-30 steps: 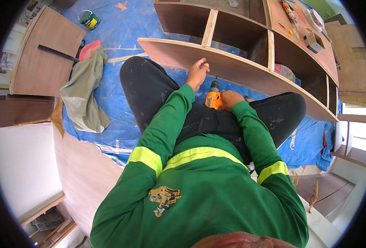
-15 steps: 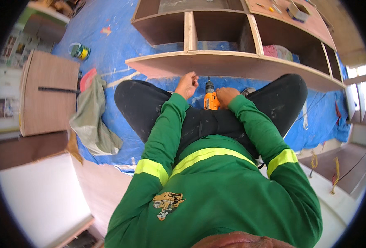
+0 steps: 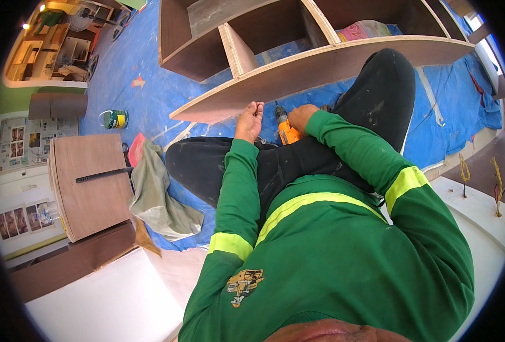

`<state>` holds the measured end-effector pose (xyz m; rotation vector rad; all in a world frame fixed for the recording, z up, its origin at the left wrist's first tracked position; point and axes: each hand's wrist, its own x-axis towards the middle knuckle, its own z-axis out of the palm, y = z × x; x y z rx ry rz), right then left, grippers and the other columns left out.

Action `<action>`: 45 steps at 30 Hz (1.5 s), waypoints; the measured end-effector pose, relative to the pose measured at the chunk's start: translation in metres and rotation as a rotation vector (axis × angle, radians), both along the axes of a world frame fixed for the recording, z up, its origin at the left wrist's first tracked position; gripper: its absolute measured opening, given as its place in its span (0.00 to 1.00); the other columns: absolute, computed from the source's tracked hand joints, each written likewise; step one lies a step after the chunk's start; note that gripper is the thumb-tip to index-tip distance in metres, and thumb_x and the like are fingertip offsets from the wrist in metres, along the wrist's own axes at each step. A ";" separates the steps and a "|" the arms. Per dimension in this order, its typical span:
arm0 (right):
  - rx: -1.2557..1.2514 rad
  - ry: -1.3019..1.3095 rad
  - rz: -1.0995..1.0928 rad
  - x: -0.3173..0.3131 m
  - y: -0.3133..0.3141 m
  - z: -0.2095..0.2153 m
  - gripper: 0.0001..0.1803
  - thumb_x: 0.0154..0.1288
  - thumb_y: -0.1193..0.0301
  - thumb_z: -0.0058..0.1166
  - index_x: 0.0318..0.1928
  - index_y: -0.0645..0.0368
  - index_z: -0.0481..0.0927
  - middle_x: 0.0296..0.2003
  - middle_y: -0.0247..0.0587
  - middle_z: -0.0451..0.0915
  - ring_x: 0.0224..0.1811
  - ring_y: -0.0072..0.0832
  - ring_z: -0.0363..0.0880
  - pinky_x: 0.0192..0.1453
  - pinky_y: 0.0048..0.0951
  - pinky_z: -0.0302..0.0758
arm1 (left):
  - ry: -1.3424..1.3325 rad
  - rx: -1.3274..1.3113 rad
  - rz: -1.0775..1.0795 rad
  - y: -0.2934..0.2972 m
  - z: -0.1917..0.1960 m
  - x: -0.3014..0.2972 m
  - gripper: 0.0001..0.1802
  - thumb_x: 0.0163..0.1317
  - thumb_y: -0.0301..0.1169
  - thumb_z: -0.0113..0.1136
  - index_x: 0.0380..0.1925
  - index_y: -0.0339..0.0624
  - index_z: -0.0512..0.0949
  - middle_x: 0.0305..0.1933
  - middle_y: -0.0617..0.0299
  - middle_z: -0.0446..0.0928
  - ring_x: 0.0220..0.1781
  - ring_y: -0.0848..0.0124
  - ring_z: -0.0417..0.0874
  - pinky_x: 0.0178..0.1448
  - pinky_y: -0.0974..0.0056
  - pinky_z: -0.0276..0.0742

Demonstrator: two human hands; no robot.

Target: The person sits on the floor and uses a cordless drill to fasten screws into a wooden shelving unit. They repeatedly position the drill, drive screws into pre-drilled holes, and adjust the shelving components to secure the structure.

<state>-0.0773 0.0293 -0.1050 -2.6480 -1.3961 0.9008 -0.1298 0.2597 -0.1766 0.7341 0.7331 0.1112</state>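
Observation:
Between my folded legs is an orange and black cordless drill [image 3: 287, 132], its chuck and bit pointing away from me. My right hand [image 3: 302, 118] is closed around its grip, though part of the hold is hidden. To the left of the drill, my left hand [image 3: 249, 122] is raised with the fingers curled together; whatever they pinch, if anything, is too small to make out. Just beyond both hands runs the long lower panel [image 3: 321, 69] of a wooden cabinet frame. My left fingertips are close to its near edge; I cannot tell whether they touch it.
Blue sheeting [image 3: 167, 68] covers the floor. Left of my knee lie a greenish-grey cloth [image 3: 160, 196] and a wooden panel box [image 3: 95, 194]. A small green bucket [image 3: 115, 119] stands farther off. A patterned bag [image 3: 363, 30] lies beyond the cabinet's openings. Wires [image 3: 497, 188] stick up at right.
My view has turned to the left, so the cabinet now looks slanted and more of the room's left side shows. The drill leans more in the picture. Both hands stay closed.

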 end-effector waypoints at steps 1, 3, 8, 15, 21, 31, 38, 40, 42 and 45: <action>0.000 0.003 0.004 -0.001 0.001 0.002 0.24 0.52 0.68 0.76 0.52 0.56 0.89 0.52 0.51 0.90 0.58 0.48 0.88 0.60 0.46 0.85 | -0.013 0.012 -0.003 0.003 -0.001 -0.001 0.06 0.76 0.24 0.63 0.45 0.31 0.79 0.46 0.54 0.81 0.52 0.60 0.86 0.59 0.64 0.88; 0.000 0.006 0.013 0.000 0.001 0.003 0.25 0.51 0.68 0.77 0.52 0.57 0.89 0.52 0.52 0.90 0.58 0.48 0.88 0.60 0.46 0.85 | -0.051 0.002 -0.005 0.008 -0.005 0.000 0.07 0.75 0.25 0.65 0.45 0.32 0.80 0.45 0.55 0.81 0.51 0.60 0.87 0.58 0.65 0.89; 0.027 0.011 -0.005 0.001 -0.001 0.001 0.26 0.50 0.68 0.78 0.52 0.57 0.89 0.52 0.52 0.90 0.59 0.48 0.88 0.60 0.46 0.85 | 0.003 -0.059 0.059 0.001 0.003 0.004 0.08 0.74 0.21 0.63 0.49 0.31 0.78 0.47 0.53 0.80 0.55 0.57 0.86 0.61 0.63 0.89; 0.042 0.008 0.007 0.000 0.000 0.007 0.26 0.50 0.67 0.78 0.52 0.59 0.89 0.52 0.52 0.89 0.59 0.48 0.88 0.61 0.45 0.84 | -0.028 -0.021 -0.030 0.000 0.008 0.002 0.10 0.75 0.18 0.59 0.53 0.30 0.76 0.51 0.49 0.80 0.58 0.54 0.86 0.64 0.62 0.88; 0.085 -0.033 0.041 0.000 0.000 0.006 0.31 0.51 0.69 0.77 0.59 0.60 0.84 0.50 0.53 0.90 0.57 0.49 0.89 0.59 0.46 0.85 | 0.020 -0.016 0.043 0.011 -0.005 0.004 0.06 0.77 0.23 0.61 0.49 0.32 0.79 0.50 0.50 0.81 0.52 0.61 0.86 0.50 0.68 0.88; 0.118 -0.002 0.064 -0.006 0.003 0.034 0.26 0.58 0.73 0.72 0.58 0.59 0.84 0.52 0.52 0.90 0.57 0.48 0.89 0.59 0.45 0.85 | 0.203 -0.017 0.125 0.022 -0.029 0.014 0.05 0.79 0.23 0.56 0.49 0.39 0.80 0.45 0.58 0.81 0.44 0.65 0.84 0.41 0.70 0.83; 0.138 0.014 0.079 -0.008 0.005 0.036 0.28 0.57 0.73 0.73 0.60 0.59 0.82 0.49 0.53 0.90 0.55 0.49 0.90 0.57 0.47 0.86 | 0.284 0.143 -0.091 0.019 -0.033 0.012 0.08 0.84 0.30 0.50 0.48 0.47 0.79 0.39 0.68 0.81 0.31 0.76 0.74 0.29 0.72 0.67; 0.137 0.010 0.091 -0.008 0.005 0.037 0.29 0.56 0.73 0.74 0.60 0.59 0.82 0.49 0.53 0.90 0.54 0.50 0.90 0.56 0.48 0.86 | 0.297 0.180 -0.066 0.013 -0.030 0.015 0.09 0.84 0.31 0.48 0.47 0.47 0.79 0.38 0.69 0.81 0.29 0.77 0.72 0.28 0.72 0.65; 0.158 -0.002 0.107 -0.009 0.006 0.037 0.29 0.56 0.72 0.74 0.59 0.60 0.82 0.48 0.53 0.90 0.54 0.50 0.90 0.56 0.48 0.86 | 0.277 0.140 -0.077 0.018 -0.031 0.014 0.09 0.85 0.32 0.48 0.47 0.47 0.79 0.37 0.70 0.80 0.28 0.77 0.72 0.28 0.70 0.64; 0.150 0.000 0.117 -0.008 0.005 0.038 0.29 0.56 0.72 0.75 0.59 0.60 0.82 0.47 0.53 0.90 0.53 0.50 0.90 0.55 0.49 0.86 | 0.283 0.109 -0.052 0.016 -0.030 0.016 0.11 0.85 0.33 0.47 0.46 0.47 0.79 0.35 0.69 0.80 0.27 0.76 0.71 0.27 0.69 0.64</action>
